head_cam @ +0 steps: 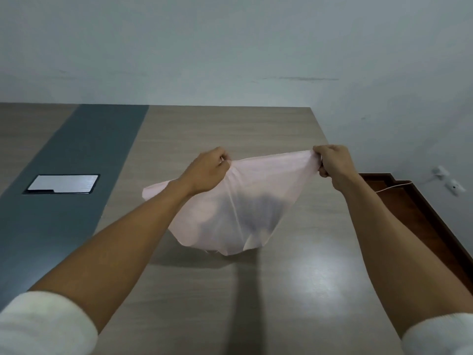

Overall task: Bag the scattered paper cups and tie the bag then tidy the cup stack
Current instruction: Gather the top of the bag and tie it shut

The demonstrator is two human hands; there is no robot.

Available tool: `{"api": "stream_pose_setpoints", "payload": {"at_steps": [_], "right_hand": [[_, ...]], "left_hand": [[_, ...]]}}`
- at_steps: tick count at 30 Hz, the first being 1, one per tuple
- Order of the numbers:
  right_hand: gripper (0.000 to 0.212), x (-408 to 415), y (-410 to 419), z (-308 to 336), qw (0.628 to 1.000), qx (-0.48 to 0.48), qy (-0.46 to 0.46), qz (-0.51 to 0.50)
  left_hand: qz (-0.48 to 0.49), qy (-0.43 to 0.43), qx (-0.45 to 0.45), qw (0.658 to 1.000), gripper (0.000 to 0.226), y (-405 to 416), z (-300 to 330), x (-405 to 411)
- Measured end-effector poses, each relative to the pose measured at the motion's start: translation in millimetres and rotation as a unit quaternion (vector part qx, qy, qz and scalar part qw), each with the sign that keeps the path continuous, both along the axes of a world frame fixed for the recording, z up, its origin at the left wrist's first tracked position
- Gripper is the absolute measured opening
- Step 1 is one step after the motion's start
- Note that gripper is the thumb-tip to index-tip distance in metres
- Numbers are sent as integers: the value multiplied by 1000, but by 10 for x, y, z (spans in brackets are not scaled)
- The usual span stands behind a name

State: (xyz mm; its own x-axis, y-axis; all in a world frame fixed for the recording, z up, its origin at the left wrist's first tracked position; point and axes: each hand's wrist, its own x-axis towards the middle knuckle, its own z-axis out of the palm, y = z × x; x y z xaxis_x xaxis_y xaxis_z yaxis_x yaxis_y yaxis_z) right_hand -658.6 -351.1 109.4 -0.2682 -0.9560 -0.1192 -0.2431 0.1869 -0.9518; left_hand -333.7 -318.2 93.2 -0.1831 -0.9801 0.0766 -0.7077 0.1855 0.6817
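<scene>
Tying looks like the step in hand. The left hand (207,169) and right hand (330,160) each pinch a gathered corner of the pale pink bag (230,201), stretched taut between them above the tabletop (294,290), its belly sagging toward six o'clock. Dark shapes show faintly through the plastic, probably cups, though I cannot tell. No loose cups or cup stack are in view. Next, the two corners likely need crossing and knotting. A metal hatch (62,183) lies at nine o'clock.

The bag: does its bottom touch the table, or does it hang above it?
Cannot tell. In the head view the bag hangs low over the table, but no contact or gap shows plainly.
</scene>
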Motion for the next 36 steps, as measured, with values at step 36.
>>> {"api": "stream_pose_setpoints", "payload": {"at_steps": [36], "right_hand": [[36, 1188, 189, -568, 825, -47, 469, 312]], "left_hand": [[-167, -185, -38, 968, 34, 259, -422, 48]]}}
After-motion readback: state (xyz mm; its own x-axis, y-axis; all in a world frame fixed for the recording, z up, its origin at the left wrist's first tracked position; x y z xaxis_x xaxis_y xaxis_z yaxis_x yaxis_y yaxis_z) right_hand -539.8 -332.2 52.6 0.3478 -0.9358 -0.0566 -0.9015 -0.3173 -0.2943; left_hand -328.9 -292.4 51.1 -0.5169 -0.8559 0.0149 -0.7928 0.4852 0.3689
